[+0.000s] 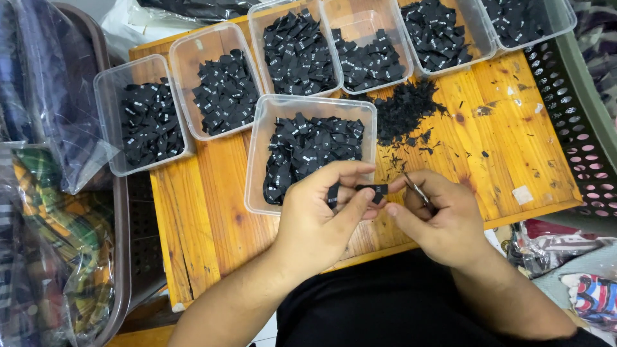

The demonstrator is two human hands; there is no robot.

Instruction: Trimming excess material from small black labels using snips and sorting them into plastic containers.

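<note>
Left grip (321,218) pinches a small black label (375,191) over the desk (212,212) front edge; right grip (443,222) is closed on small snips (416,190) at its three o'clock. Trimming looks underway; next, blades must meet the label's end squarely.

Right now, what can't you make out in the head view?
- Small metal tool: mostly hidden inside the right hand; its kind is unclear.
- Black label: partly covered by the left hand; print too small.
- Far right container: cut off by the top edge.
- Bagged fabric: blurred by plastic.
</note>
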